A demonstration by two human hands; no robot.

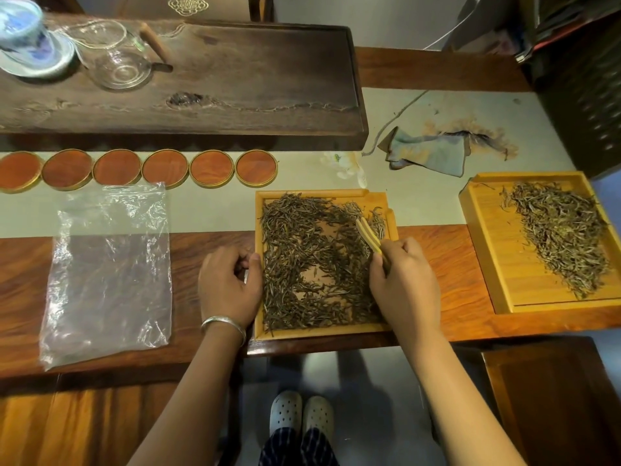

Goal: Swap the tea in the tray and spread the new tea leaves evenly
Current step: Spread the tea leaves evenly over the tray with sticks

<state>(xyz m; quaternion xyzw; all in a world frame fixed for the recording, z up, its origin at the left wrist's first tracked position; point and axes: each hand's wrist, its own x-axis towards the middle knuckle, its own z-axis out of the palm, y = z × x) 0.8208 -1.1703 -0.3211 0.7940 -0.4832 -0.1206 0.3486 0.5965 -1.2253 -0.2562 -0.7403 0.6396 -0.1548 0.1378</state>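
A small bamboo tray (258, 332) lies in front of me at the table's near edge. Dark tea leaves (302, 260) cover most of it, with a few bare patches. My right hand (405, 284) is shut on bamboo tongs (369, 234), whose tips rest in the leaves at the tray's upper right. My left hand (230, 287) is at the tray's left rim, thumb against the edge, fingers curled. A second, larger bamboo tray (494, 257) sits to the right, holding a heap of paler tea leaves (564, 237) along its right side.
An empty clear plastic bag (107, 274) lies flat to the left. A row of several round wooden coasters (164, 168) runs behind it. A dark wooden tea board (235, 79) with a glass pitcher (117, 58) and lidded cup (27, 38) stands at the back. A folded cloth (426, 153) lies right of it.
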